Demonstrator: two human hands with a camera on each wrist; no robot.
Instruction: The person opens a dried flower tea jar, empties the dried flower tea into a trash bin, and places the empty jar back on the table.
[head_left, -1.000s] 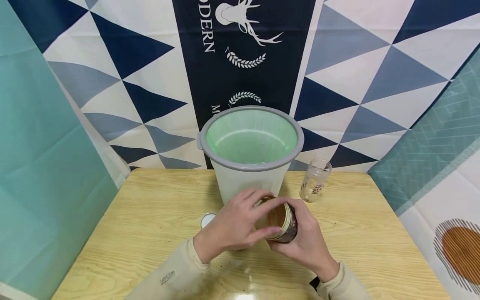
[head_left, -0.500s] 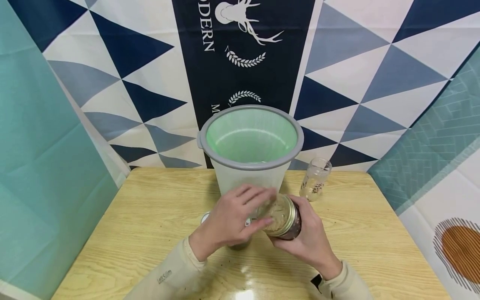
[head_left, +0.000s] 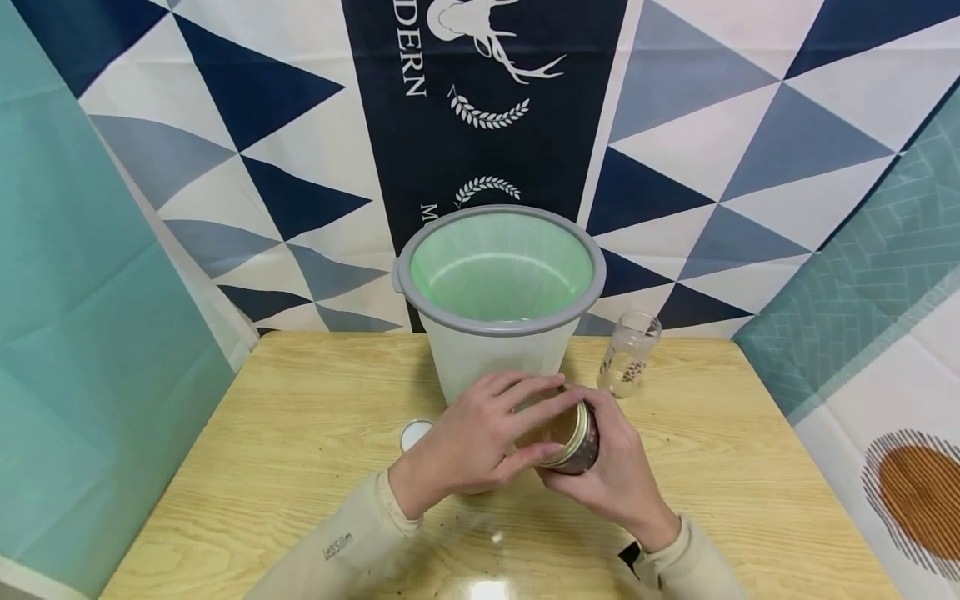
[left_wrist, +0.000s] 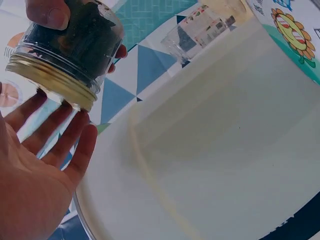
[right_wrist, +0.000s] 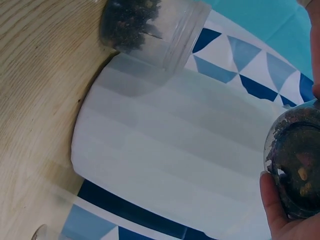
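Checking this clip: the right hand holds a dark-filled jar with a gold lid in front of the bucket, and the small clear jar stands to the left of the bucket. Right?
Not quite. The small clear jar stands to the right of the bucket, as the head view shows. The rest holds: the right hand holds the dark-filled jar with the gold lid in front of the bucket.

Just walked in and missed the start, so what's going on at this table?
A person in beige sleeves holds a glass jar with a gold screw band and dark contents, tipped on its side, in the right hand. The left hand covers the jar's mouth end with fingers around the band. Behind stands a translucent bin with a grey rim and green liner. A small open glass jar and a round white lid sit on the wooden table.
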